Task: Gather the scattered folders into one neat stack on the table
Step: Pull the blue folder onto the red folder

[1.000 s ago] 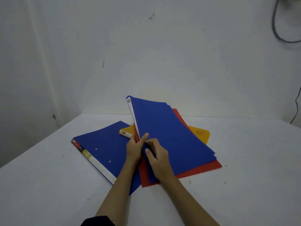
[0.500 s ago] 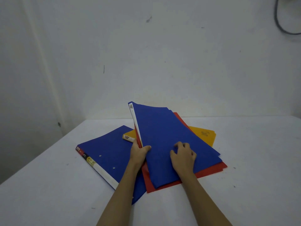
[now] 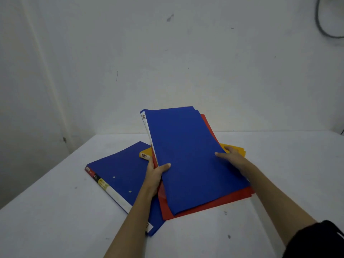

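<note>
1. Since half a second ago, the right hand [image 3: 233,158] has slid from the middle of the top blue folder [image 3: 193,157] out to its right edge, and that folder is tipped up more steeply at its far end.
2. Left hand [image 3: 155,175] grip: thumb laid across the blue cover, fingers tucked under the spine edge, so the pinch is narrow and closed on the top blue folder; the red folder [image 3: 204,205] may be caught in it too, but that cannot be told.
3. Right hand grip: thumb on the blue cover, fingers curled past the right edge, so it clasps that edge of the same folder.
4. Between the two grips the top blue folder spans tilted, its white labelled spine rising away from the left grip.
5. Directly under it lies the red folder, showing beyond the blue sheet at the near side and beside the right grip.
6. Just past the right fingers a yellow folder [image 3: 236,148] peeks out; its labelled corner also shows just beyond the left grip.
7. Outward from the left grip, a second blue folder [image 3: 119,168] lies flat on the white tabletop [image 3: 55,211], its long labelled spine on the side away from the grip, its near corner running beneath the left forearm.
8. A dark sleeve [image 3: 316,241] covers the right arm near the elbow.
</note>
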